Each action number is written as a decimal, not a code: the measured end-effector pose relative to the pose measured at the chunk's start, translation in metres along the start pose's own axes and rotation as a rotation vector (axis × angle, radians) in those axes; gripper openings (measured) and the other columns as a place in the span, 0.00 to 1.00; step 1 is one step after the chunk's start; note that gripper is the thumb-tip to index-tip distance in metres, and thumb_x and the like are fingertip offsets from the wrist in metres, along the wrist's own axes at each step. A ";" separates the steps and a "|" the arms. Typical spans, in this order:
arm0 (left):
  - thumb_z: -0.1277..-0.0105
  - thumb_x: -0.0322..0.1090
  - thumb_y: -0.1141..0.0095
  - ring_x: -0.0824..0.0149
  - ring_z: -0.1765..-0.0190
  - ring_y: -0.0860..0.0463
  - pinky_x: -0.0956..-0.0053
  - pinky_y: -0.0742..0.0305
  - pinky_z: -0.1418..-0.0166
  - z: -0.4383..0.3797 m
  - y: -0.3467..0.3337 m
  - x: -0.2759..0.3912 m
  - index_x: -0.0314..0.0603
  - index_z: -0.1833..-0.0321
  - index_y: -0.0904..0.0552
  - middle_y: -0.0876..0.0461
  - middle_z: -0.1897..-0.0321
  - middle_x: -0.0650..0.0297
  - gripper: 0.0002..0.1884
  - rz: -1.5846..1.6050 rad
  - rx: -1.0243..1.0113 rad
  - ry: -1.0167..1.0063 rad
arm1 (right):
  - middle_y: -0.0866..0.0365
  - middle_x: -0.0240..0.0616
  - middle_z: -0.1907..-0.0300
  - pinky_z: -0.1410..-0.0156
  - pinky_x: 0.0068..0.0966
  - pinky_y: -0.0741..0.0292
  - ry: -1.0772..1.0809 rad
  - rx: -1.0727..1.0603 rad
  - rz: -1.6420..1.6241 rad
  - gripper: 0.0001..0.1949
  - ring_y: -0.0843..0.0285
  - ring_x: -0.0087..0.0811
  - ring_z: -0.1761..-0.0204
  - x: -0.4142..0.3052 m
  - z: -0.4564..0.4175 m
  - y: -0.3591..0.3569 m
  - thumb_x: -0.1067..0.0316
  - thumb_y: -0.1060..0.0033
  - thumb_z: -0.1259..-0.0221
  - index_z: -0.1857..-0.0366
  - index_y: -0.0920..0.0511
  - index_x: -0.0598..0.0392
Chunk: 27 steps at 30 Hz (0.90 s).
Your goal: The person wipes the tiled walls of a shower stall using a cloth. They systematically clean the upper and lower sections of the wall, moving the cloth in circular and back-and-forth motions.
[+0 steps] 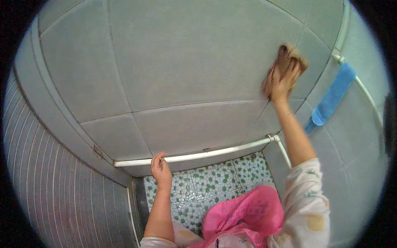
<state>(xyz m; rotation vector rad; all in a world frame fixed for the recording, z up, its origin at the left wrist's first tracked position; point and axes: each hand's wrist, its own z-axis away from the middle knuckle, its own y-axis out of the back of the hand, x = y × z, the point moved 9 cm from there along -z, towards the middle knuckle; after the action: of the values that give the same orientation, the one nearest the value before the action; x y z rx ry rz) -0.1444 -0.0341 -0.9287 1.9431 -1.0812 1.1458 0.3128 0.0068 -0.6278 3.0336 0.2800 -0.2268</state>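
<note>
My right hand (283,85) is spread over a crumpled brown cloth (287,63) and presses it against the grey tiled wall (198,59), close to the corner at the right. Parts of the cloth stick out above the fingers and to the left of the wrist. Lower down on the left, my left hand (161,170) is raised with loosely curled fingers and nothing visible in it. It appears in front of a white pipe (214,153) that runs along the base of the wall; whether it touches the pipe I cannot tell.
A blue cloth-like strip (335,93) hangs at a thin white pipe (369,93) on the right wall. At the left stands a ribbed grey door (62,173) with its frame. The pebble-patterned floor (214,181) has a small drain (253,156) in the far corner. Pink fabric (245,210) covers my lap.
</note>
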 end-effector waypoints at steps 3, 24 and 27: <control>0.37 0.21 0.53 0.62 0.52 0.21 0.71 0.26 0.47 -0.005 0.015 -0.004 0.34 0.57 0.18 0.20 0.54 0.57 0.10 0.053 0.058 -0.015 | 0.50 0.50 0.27 0.28 0.58 0.59 0.054 0.069 -0.032 0.38 0.59 0.55 0.26 -0.056 -0.088 0.003 0.35 0.53 0.39 0.31 0.39 0.52; 0.38 0.22 0.51 0.56 0.50 0.21 0.66 0.27 0.44 -0.009 0.026 -0.001 0.37 0.59 0.18 0.18 0.55 0.56 0.09 0.089 0.123 -0.006 | 0.36 0.19 0.34 0.26 0.52 0.57 1.370 -0.642 0.057 0.24 0.46 0.28 0.30 -0.329 0.165 -0.066 0.53 0.46 0.44 0.40 0.28 0.26; 0.38 0.23 0.50 0.55 0.49 0.21 0.66 0.27 0.44 -0.011 0.032 -0.001 0.37 0.59 0.18 0.19 0.55 0.56 0.09 0.081 0.125 0.024 | 0.36 0.24 0.34 0.28 0.53 0.55 1.040 -0.465 -0.089 0.25 0.47 0.35 0.30 -0.374 0.047 -0.058 0.53 0.41 0.46 0.40 0.28 0.28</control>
<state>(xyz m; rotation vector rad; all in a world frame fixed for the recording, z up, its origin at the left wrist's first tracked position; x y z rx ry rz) -0.1766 -0.0399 -0.9213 1.9908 -1.1086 1.3052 -0.0680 -0.0070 -0.6204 2.3886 0.4357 1.2374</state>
